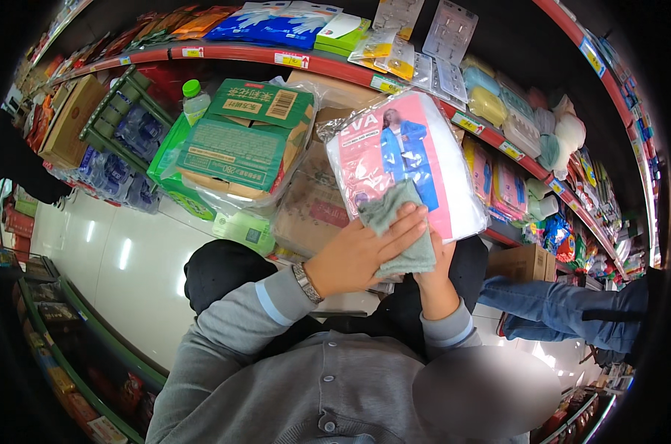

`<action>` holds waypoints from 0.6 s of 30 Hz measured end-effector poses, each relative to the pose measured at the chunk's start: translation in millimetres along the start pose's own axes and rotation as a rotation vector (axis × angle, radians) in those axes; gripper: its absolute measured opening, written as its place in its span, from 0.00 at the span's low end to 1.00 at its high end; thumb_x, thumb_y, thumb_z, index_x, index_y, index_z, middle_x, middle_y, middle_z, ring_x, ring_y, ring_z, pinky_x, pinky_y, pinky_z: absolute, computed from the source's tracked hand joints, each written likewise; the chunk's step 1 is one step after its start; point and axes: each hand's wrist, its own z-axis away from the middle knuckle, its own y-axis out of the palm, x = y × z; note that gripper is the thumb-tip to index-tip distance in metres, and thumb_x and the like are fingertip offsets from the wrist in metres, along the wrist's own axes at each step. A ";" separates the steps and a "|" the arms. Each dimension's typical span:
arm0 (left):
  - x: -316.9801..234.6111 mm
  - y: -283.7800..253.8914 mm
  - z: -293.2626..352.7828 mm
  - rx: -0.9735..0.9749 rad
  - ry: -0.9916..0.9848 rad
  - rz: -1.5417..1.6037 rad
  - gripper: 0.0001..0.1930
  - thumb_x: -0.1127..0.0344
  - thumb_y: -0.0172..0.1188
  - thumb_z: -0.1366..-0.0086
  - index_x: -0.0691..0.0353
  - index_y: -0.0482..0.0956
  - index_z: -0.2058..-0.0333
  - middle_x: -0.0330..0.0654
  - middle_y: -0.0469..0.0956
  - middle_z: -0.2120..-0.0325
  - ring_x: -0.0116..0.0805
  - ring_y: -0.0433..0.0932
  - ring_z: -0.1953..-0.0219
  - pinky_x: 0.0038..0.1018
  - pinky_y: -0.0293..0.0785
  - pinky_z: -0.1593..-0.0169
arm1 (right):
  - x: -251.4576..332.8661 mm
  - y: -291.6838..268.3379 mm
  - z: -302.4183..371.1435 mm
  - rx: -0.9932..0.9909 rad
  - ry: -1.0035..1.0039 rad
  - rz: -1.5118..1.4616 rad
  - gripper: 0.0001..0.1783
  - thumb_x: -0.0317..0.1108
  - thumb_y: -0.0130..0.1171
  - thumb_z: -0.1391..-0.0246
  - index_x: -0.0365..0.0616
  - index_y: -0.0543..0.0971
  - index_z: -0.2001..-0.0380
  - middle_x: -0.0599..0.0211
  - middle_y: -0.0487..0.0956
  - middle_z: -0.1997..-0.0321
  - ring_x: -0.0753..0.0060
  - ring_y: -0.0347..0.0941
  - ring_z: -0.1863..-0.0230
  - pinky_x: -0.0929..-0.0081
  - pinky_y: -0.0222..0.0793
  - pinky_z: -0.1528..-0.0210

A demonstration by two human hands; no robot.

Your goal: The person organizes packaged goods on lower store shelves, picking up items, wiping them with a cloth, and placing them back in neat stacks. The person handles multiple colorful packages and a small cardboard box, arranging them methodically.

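Note:
A packaged raincoat (443,159) in clear plastic is tilted up in front of me, its pink and white front showing a figure in a blue coat. My left hand (369,248), with a metal watch at the wrist, presses a folded grey-green cloth (403,222) against the lower part of the pack. Its fingers lie across the cloth. The lower edge of the pack is gripped by my right hand (435,277), whose fingers are partly hidden behind the cloth and the pack.
Shelves with a red front edge (239,55) curve around the far side, holding packaged goods. A green carton (235,140), a cardboard box (306,211) and bottled water (113,174) stand at the left. Another person's jeans-clad leg (557,307) extends in from the right.

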 end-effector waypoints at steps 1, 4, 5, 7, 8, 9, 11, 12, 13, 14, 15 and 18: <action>-0.6 2.9 -0.3 -0.010 0.010 0.013 0.38 0.58 0.58 0.42 0.61 0.55 0.34 0.47 0.51 0.32 0.41 0.49 0.30 0.40 0.51 0.33 | 3.1 1.1 -0.6 0.012 -0.007 -0.004 0.26 0.25 0.50 0.43 0.33 0.62 0.41 0.60 0.69 0.42 0.68 0.67 0.43 0.72 0.61 0.41; 7.1 4.6 1.0 -0.047 -0.117 0.032 0.38 0.60 0.60 0.43 0.60 0.56 0.35 0.48 0.53 0.33 0.40 0.52 0.30 0.40 0.52 0.34 | 8.6 7.1 -3.1 0.006 -0.116 -0.053 0.27 0.26 0.51 0.43 0.34 0.61 0.40 0.60 0.69 0.42 0.66 0.67 0.43 0.68 0.61 0.40; 12.9 4.4 1.9 -0.061 -0.186 0.036 0.38 0.61 0.61 0.43 0.60 0.57 0.35 0.48 0.55 0.33 0.40 0.53 0.31 0.39 0.53 0.34 | 8.7 8.5 -4.0 -0.004 -0.167 -0.076 0.28 0.27 0.51 0.44 0.35 0.61 0.40 0.60 0.69 0.42 0.66 0.67 0.43 0.67 0.61 0.39; 39.6 14.4 5.0 -0.408 -0.265 0.193 0.34 0.58 0.57 0.38 0.61 0.58 0.36 0.47 0.57 0.34 0.41 0.55 0.32 0.40 0.55 0.35 | 9.1 5.0 -3.4 -0.031 -0.188 -0.098 0.29 0.30 0.51 0.44 0.36 0.60 0.39 0.58 0.69 0.42 0.64 0.67 0.41 0.63 0.61 0.38; 51.5 17.5 7.0 -0.583 -0.303 0.271 0.32 0.57 0.55 0.36 0.61 0.59 0.36 0.47 0.58 0.35 0.41 0.56 0.32 0.40 0.56 0.36 | 9.3 4.0 -3.4 -0.044 -0.197 -0.108 0.30 0.31 0.52 0.44 0.36 0.60 0.39 0.57 0.69 0.41 0.63 0.67 0.40 0.61 0.61 0.37; 55.3 14.1 6.1 -0.685 -0.440 0.699 0.30 0.56 0.52 0.34 0.61 0.60 0.37 0.47 0.59 0.35 0.41 0.57 0.33 0.40 0.57 0.36 | 12.6 5.7 -2.8 -0.029 -0.187 -0.157 0.31 0.34 0.53 0.43 0.37 0.59 0.38 0.57 0.69 0.42 0.61 0.67 0.41 0.60 0.62 0.37; 60.1 2.2 6.0 -0.777 -0.542 1.580 0.27 0.54 0.45 0.30 0.62 0.59 0.37 0.48 0.61 0.37 0.44 0.59 0.35 0.42 0.57 0.35 | 11.8 0.9 1.1 0.034 -0.004 -0.287 0.31 0.36 0.54 0.43 0.37 0.59 0.39 0.56 0.69 0.42 0.60 0.68 0.41 0.59 0.63 0.38; 61.5 -7.8 6.6 -0.805 -0.556 2.017 0.27 0.53 0.40 0.28 0.62 0.57 0.37 0.49 0.62 0.38 0.45 0.61 0.36 0.44 0.56 0.34 | 11.0 1.3 4.0 0.060 0.087 -0.357 0.31 0.37 0.54 0.42 0.38 0.60 0.39 0.56 0.70 0.42 0.59 0.68 0.41 0.58 0.64 0.38; 64.9 -10.5 12.0 -0.790 -0.494 2.006 0.26 0.52 0.39 0.28 0.62 0.58 0.38 0.48 0.64 0.39 0.45 0.64 0.37 0.42 0.60 0.35 | 4.7 7.5 5.2 0.071 0.121 -0.380 0.31 0.39 0.54 0.41 0.38 0.60 0.39 0.56 0.70 0.42 0.59 0.69 0.41 0.58 0.66 0.39; 68.4 -11.0 16.8 -0.773 -0.432 1.996 0.26 0.52 0.37 0.27 0.62 0.60 0.39 0.47 0.66 0.41 0.44 0.66 0.38 0.41 0.64 0.37 | 1.8 12.9 6.2 0.079 0.230 -0.370 0.29 0.38 0.54 0.40 0.38 0.61 0.40 0.59 0.70 0.43 0.63 0.68 0.42 0.61 0.66 0.40; 68.3 -9.8 22.7 -0.735 -0.472 1.577 0.26 0.51 0.35 0.27 0.62 0.60 0.39 0.49 0.67 0.41 0.48 0.68 0.41 0.45 0.65 0.38 | -0.5 18.9 7.0 0.091 0.342 -0.359 0.27 0.36 0.54 0.40 0.39 0.62 0.40 0.61 0.71 0.44 0.67 0.68 0.43 0.64 0.65 0.41; 64.9 -7.1 19.3 -0.647 -0.404 2.147 0.27 0.52 0.34 0.27 0.60 0.54 0.35 0.50 0.61 0.38 0.48 0.64 0.38 0.46 0.63 0.37 | -2.7 32.2 10.7 0.146 0.576 -0.192 0.17 0.41 0.50 0.36 0.45 0.69 0.48 0.68 0.77 0.59 0.77 0.75 0.65 0.78 0.71 0.66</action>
